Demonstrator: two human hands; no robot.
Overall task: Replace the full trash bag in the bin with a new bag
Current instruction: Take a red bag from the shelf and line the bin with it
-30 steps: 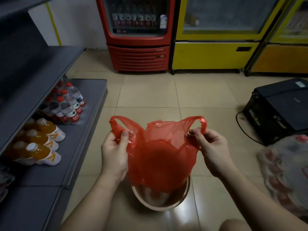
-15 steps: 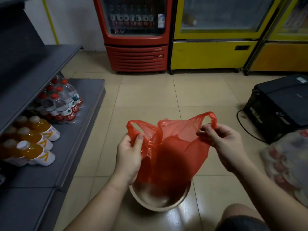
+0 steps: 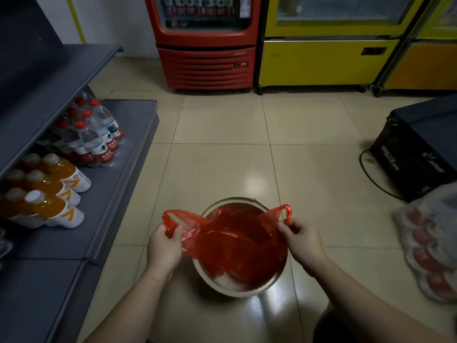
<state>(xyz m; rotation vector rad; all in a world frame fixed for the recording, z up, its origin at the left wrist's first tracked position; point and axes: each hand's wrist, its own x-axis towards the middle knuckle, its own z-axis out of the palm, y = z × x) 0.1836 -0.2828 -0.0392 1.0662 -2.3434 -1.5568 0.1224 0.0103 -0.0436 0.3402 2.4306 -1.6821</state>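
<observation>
Far left there's a grey shelf [image 3: 128, 169] with orange drink bottles [image 3: 53, 189] lying near the front and a pack of red-capped water bottles [image 3: 95, 134] behind them. Moving over, the left hand [image 3: 164, 246] is pinching one handle loop of a red plastic bag [image 3: 235, 241], thumb on top, fingers curled under it. The bag is spread open and sagging down into a round bin [image 3: 247, 290] sitting on the tiled floor [image 3: 222, 164], with most of the plastic already inside the rim; something pale shows at the bottom near edge, can't tell what. The right hand [image 3: 303, 240] is gripping the other handle loop, which pokes up past the rim on that side. Up top, a red drinks fridge [image 3: 205, 45] stands beside a yellow one [image 3: 326, 60]. On the right, a black box with a cable [image 3: 420, 149], and a blurry wrapped pack of bottles [image 3: 430, 253] on the floor.
</observation>
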